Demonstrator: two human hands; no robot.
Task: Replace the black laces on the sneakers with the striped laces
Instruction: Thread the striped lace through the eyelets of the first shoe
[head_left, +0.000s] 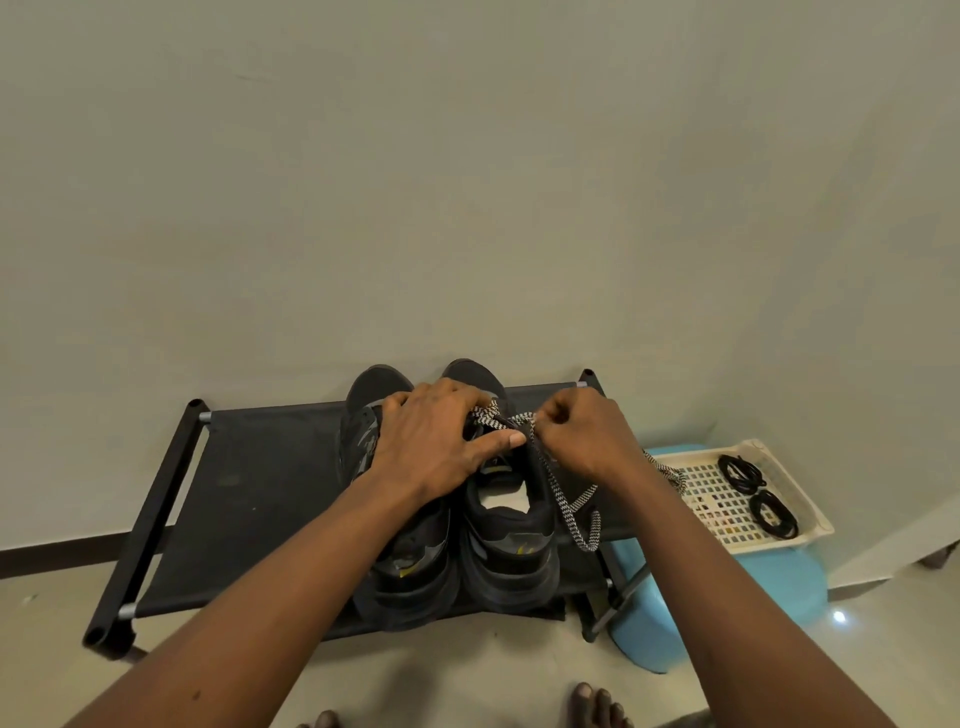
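Two black sneakers stand side by side on a black fabric shoe rack, toes toward the wall. The right sneaker has a black-and-white striped lace threaded near its top; the loose end loops down its right side. My left hand lies over the laced area with fingers spread and thumb pointing right, covering much of the left sneaker. My right hand pinches the striped lace just right of the eyelets. Two coiled black laces lie in a cream tray.
The cream perforated tray sits on a light blue stool right of the rack, with another striped lace at its left edge. A plain wall rises close behind the rack. Bare toes show on the tiled floor below.
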